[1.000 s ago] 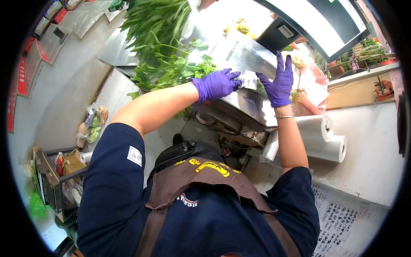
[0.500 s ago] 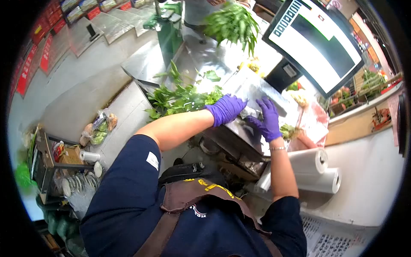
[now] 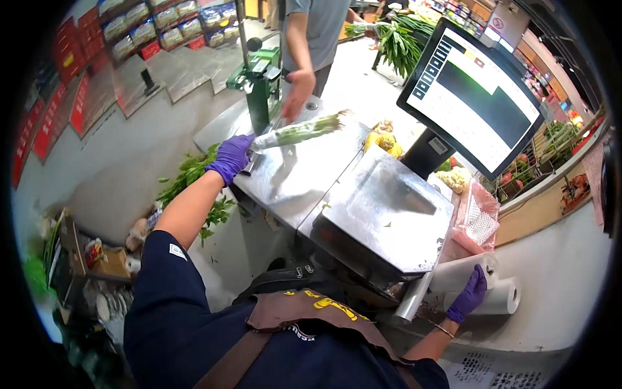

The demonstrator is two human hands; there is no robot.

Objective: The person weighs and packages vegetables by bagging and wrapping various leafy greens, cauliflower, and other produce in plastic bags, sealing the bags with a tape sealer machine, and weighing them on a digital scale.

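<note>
My left hand [image 3: 232,159], in a purple glove, is closed around a bunch of leafy greens [image 3: 308,129] wrapped in clear film. Its stems point right over the steel counter, and its leaves [image 3: 188,176] hang down to the left below my wrist. My right hand [image 3: 469,295], also gloved, is at the white plastic rolls [image 3: 453,273] at the lower right; its fingers are together, and whether they grip the film is unclear. Between my hands lies the metal scale plate [image 3: 389,211], with small leaf bits on it.
Another person's hand [image 3: 299,94] reaches over the counter [image 3: 291,185] near the stems, beside a green device [image 3: 259,81]. That person also holds leafy greens [image 3: 402,48]. A monitor [image 3: 476,97] stands behind the scale. Yellow produce [image 3: 383,144], cauliflower [image 3: 455,179] and pink netting [image 3: 478,220] lie around it.
My left hand has moved left with the leafy bunch, off the counter's middle. My right hand has gone from the scale down to the rolls. The other person's hand has come into view.
</note>
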